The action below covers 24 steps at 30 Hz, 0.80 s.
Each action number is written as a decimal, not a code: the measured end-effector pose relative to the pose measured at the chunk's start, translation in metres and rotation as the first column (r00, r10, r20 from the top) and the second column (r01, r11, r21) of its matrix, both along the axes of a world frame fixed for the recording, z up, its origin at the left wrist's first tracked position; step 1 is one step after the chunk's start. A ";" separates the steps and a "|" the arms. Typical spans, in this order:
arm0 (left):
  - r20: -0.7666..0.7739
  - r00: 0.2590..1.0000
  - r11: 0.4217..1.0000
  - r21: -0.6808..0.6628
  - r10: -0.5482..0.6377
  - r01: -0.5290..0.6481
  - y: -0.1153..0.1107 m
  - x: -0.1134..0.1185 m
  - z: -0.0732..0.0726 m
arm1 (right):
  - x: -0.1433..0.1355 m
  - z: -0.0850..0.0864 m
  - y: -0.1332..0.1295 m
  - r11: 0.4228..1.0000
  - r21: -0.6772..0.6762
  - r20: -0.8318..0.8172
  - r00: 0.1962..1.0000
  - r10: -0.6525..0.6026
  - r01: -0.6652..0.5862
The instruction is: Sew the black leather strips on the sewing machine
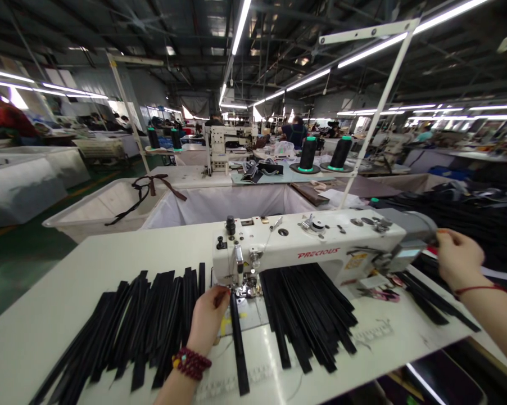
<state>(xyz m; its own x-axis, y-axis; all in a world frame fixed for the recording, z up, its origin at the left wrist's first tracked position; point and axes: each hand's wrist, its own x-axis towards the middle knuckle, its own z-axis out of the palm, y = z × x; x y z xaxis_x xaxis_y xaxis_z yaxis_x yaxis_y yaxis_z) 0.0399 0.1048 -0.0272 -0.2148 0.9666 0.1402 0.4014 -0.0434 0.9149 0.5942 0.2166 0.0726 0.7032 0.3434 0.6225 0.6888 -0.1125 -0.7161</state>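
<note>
A white sewing machine [312,242] stands on the pale table [89,270]. One black strip [239,349] lies with its far end under the presser foot. My left hand [209,315], with a dark red bead bracelet at the wrist, is pinched closed just left of the needle, beside that strip's far end; what its fingertips hold is too small to make out. On the machine's handwheel at the right end rests my right hand [460,256], its fingers curled on the rim. Many black strips [144,326] lie left of my left hand, and another fan of strips [306,315] is under the machine arm.
Small pink-handled scissors [386,295] and a few strips [439,298] lie at the right. Behind the table are a white bin [102,208], a thread stand pole [380,107], black thread cones [308,154] and another sewing machine [220,146]. People sit farther back.
</note>
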 end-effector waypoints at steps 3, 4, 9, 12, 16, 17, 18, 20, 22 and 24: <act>0.013 1.000 1.000 0.004 0.007 -0.007 0.000 0.001 0.001 | -0.060 0.010 -0.050 0.995 0.097 0.083 0.997 0.009 -0.017; 0.013 1.000 1.000 0.005 0.008 -0.008 0.000 0.001 0.001 | -0.092 0.008 -0.073 0.980 0.121 0.158 0.978 0.139 -0.159; 0.015 1.000 1.000 0.013 0.001 -0.001 -0.002 0.003 0.005 | -0.275 -0.033 -0.164 0.247 -0.386 0.060 0.243 0.968 -0.889; 0.010 1.000 1.000 0.012 -0.003 0.003 -0.002 0.003 0.004 | -0.346 -0.057 -0.157 0.226 -0.528 0.019 0.255 0.967 -0.818; 0.003 1.000 1.000 0.013 -0.004 0.004 -0.002 0.003 0.002 | -0.383 -0.069 -0.112 0.424 -0.649 0.103 0.479 0.872 -0.631; 0.002 1.000 1.000 0.015 -0.005 0.005 -0.002 0.004 0.002 | -0.388 -0.071 -0.103 0.450 -0.657 0.111 0.513 0.851 -0.605; 0.000 1.000 1.000 0.016 -0.006 0.006 -0.002 0.004 0.002 | -0.392 -0.074 -0.097 0.467 -0.657 0.111 0.537 0.836 -0.591; -0.002 1.000 1.000 0.016 -0.008 0.008 -0.002 0.004 0.002 | -0.399 -0.082 -0.090 0.481 -0.650 0.101 0.560 0.823 -0.589; -0.006 1.000 1.000 0.016 -0.011 0.012 -0.002 0.003 0.002 | -0.405 -0.092 -0.089 0.486 -0.641 0.094 0.568 0.818 -0.594; -0.010 1.000 1.000 0.012 -0.015 0.015 -0.003 0.003 0.001 | -0.408 -0.101 -0.090 0.493 -0.628 0.086 0.576 0.813 -0.601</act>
<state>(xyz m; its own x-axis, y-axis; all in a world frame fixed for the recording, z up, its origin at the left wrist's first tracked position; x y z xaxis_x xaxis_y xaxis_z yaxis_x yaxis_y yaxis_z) 0.0430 0.1021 -0.0258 -0.1990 0.9679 0.1538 0.4101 -0.0603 0.9100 0.1859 0.1270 -0.0282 -0.1456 0.9340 0.3263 0.8609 0.2822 -0.4234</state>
